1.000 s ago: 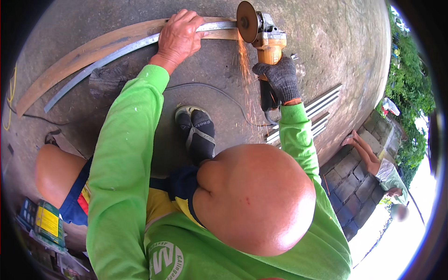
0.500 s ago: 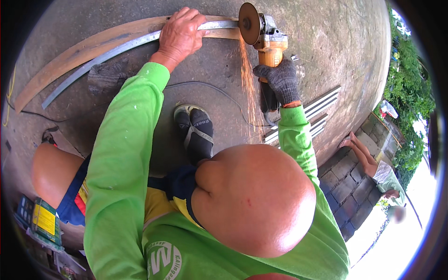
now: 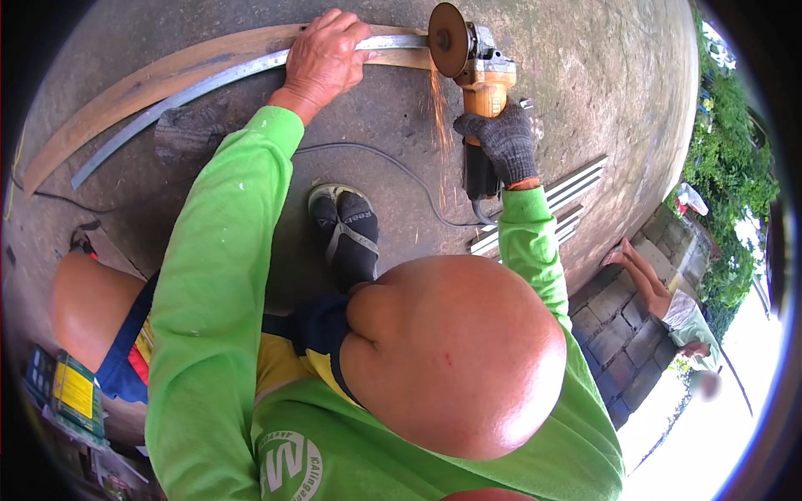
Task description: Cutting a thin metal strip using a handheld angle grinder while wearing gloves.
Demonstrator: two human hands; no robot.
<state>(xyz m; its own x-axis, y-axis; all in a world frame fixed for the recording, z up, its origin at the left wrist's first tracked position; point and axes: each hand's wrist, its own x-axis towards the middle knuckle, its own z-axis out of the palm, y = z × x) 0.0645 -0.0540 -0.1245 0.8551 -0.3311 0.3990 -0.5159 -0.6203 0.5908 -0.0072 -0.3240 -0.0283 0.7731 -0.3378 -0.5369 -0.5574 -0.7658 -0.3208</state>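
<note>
My bare left hand (image 3: 327, 57) is closed round a long grey metal bar (image 3: 205, 84), pressing it onto a brown wooden board (image 3: 109, 104). In my right hand (image 3: 504, 140), which wears a dark grey knitted glove, is a yellow angle grinder (image 3: 484, 94). The grinder's brown disc (image 3: 449, 40) meets the bar's right end. Orange sparks (image 3: 439, 108) stream down from that contact toward me. The exact cutting point is hidden behind the disc.
A dark block (image 3: 189, 134) lies under the bar. The grinder's cord (image 3: 376, 153) curves across the concrete floor past my foot (image 3: 347, 234). Several metal bars (image 3: 576, 184) lie right of my glove. At far right, a person (image 3: 668, 305) is near a block wall (image 3: 622, 351).
The spark stream is thinner and shorter now. Both hands, the bar and the grinder keep nearly the same places.
</note>
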